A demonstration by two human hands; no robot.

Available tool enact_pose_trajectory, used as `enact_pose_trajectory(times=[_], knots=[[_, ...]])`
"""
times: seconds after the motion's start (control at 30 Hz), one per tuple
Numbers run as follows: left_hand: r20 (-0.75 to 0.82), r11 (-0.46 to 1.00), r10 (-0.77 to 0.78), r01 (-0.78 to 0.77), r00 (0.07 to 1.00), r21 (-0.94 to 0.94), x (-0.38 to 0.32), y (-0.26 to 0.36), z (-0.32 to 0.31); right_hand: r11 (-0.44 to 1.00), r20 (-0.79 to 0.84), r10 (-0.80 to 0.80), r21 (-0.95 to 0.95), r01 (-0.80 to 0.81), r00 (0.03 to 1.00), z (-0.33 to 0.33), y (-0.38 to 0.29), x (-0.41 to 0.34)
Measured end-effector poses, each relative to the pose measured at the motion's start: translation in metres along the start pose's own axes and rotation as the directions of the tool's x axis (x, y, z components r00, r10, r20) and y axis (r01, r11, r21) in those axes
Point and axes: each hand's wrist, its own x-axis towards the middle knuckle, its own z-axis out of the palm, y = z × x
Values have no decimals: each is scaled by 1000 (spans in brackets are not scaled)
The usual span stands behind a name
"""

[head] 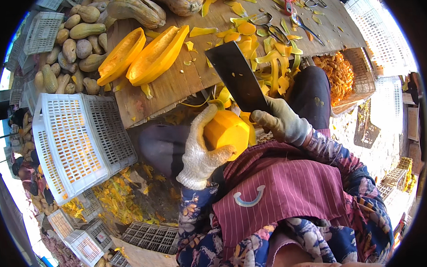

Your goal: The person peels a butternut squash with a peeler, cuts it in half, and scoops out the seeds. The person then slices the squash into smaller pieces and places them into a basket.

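My left hand (203, 151), in a pale knitted work glove, grips a peeled orange pumpkin (231, 131) over my lap. Its faceted end faces me. A gloved right hand, my own (283, 120), is closed around the handle of a broad dark cleaver (236, 76); the blade points up and left across the edge of the wooden table (159, 93). Bits of pulp stick to the blade. Two hollowed pumpkin halves (158, 56) lie cut side up on the table, left of the cleaver. Long peel strips (278, 57) are heaped to its right.
Peelers (266, 22), one with a red handle (287, 4), and a metal spoon (307, 28) lie on the table. Unpeeled pumpkins (87, 49) are piled at left above a white plastic crate (83, 141). A crate of pumpkin pulp (335, 76) stands at right. Peelings (120, 196) cover the ground.
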Motion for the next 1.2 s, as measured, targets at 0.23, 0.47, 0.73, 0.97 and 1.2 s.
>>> enact_pose_trajectory(times=[0.23,0.47,0.73,0.97,1.2], knots=[[84,979,-68,83,994,-188,2,17,8,792,132,206,560,-244,970,20,-3,7],[-72,985,165,-162,984,56,-15,-23,32,731,374,227,544,-411,899,26,20,-10],[-206,825,-77,-53,976,-562,-41,-34,51,829,207,299,426,-361,932,24,-12,-22],[-139,777,-204,74,969,-625,-36,-67,41,560,302,-401,-667,492,865,-11,-38,-42],[-98,855,-42,-15,994,-519,-42,-41,40,490,172,-89,-850,193,981,-19,11,-30]])
